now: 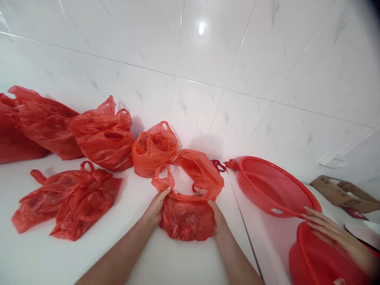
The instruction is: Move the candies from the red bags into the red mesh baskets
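Note:
Between my two hands a red plastic bag [187,217] rests on the white table, its mouth spread wide. Small pieces show dimly through its thin front wall; I cannot make out what they are. My left hand [158,206] grips the bag's left rim below one handle loop, thumb on the outside. On the right side of the rim, my right hand [214,215] pinches the plastic, with fingertips visible inside the mouth. Just behind stands another red bag [154,152] with its handles up, touching or nearly touching the held one.
Several filled red bags [102,138] line the tiled wall at left, and flattened red bags [80,198] lie before them. At right are a red mesh basket [267,186], a second basket [308,253] under another person's hand [335,233], and a cardboard box [344,192].

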Tool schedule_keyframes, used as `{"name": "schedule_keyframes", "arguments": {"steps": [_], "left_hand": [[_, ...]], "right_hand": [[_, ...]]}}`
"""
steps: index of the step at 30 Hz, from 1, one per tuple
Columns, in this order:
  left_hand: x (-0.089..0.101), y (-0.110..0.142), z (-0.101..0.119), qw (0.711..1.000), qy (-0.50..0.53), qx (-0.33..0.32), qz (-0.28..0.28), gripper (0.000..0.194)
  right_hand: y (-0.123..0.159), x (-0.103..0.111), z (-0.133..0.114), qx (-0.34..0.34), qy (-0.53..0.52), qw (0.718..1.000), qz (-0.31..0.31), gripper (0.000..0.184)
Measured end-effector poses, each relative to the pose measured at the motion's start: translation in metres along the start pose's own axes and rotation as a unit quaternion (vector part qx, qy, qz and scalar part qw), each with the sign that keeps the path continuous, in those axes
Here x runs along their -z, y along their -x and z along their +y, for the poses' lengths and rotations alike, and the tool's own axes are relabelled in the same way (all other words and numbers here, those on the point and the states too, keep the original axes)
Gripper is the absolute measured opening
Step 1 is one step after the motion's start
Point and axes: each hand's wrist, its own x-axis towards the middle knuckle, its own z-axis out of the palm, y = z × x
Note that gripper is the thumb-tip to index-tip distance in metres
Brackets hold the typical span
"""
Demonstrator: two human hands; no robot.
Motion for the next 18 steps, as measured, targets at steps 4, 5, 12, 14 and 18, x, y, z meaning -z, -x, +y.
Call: {"name": "schedule_keyframes", "arguments": {"steps": [4,5,12,14,18], "left_hand": [[0.004,-0.001,-0.001,1.000,0.010,-0.010,0.005,0.018],[0.004,-0.001,-0.001,1.000,0.010,-0.010,0.006,0.018],[-0.001,0.001,0.001,1.000,-0.006,0.001,0.015,0.017],[-0.003,0.002,0.002,0.999,-0.016,0.014,0.039,0.015],[-0.001,-0.001,0.005,0.993,-0.076,0.019,0.091,0.013]], "right_hand": [[-0.004,0.008,0.007,-0.034,-0.129,0.991,-0.027,0.045],[-0.006,0.010,0.010,-0.034,-0.147,0.988,-0.022,0.047],[-0.003,0.006,0.014,-0.027,-0.207,0.973,-0.093,0.048],[-0.001,0.003,0.012,-0.013,-0.192,0.976,-0.103,0.050],[-0.010,0.008,0.016,-0.007,-0.153,0.983,-0.096,0.050]]}}
